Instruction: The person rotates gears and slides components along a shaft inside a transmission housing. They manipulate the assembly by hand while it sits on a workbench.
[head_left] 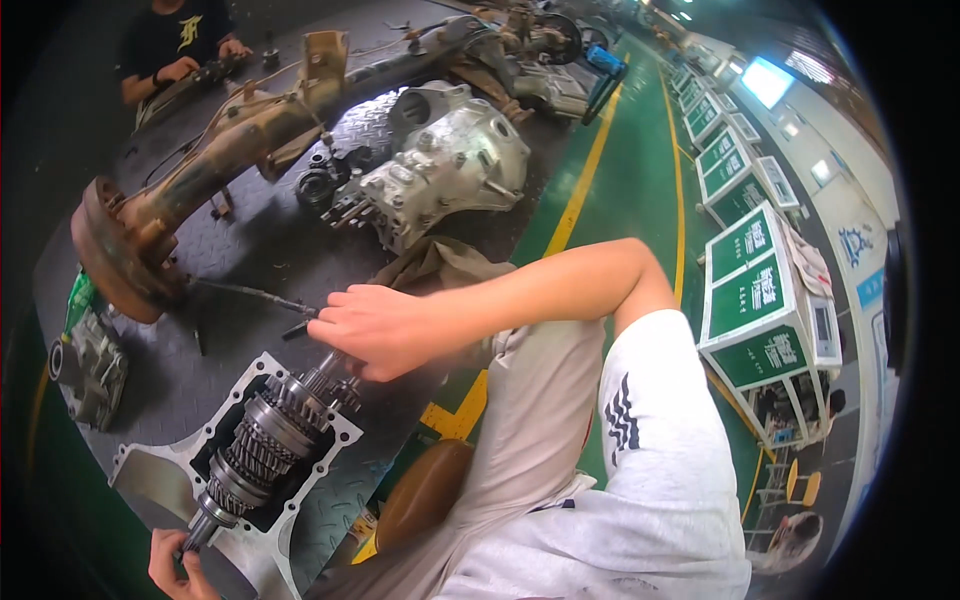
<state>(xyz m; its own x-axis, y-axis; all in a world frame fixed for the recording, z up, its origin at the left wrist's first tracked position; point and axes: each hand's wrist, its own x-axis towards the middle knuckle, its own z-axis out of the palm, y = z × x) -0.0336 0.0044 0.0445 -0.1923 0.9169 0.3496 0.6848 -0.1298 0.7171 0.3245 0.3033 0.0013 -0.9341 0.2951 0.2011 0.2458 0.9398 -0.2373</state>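
The gear shaft (pixel 262 450) lies at the near left of the counter (pixel 255 255), set in an open pale-metal housing (pixel 345 432); its gears hide most of the housing's floor. At the shaft's near end, the left hand (pixel 180 570) has a narrow grip, thumb and finger about the tip; the lower edge of the view cuts off the rest of that hand. The right hand (pixel 375 332) curls over the far end of the shaft, covering it. Its fingertips are mostly out of sight, so I cannot tell whether its grip closes on the metal.

Beyond, a rusty axle (pixel 205 175) slants from left to far right, its far end lost among blurred parts. A silvery gearbox casing (pixel 450 165) stands to its right. On the left, a small metal casting (pixel 92 370) partly hides a green packet (pixel 78 300). At the far left, a co-worker (pixel 180 40) is cut off by the upper edge.
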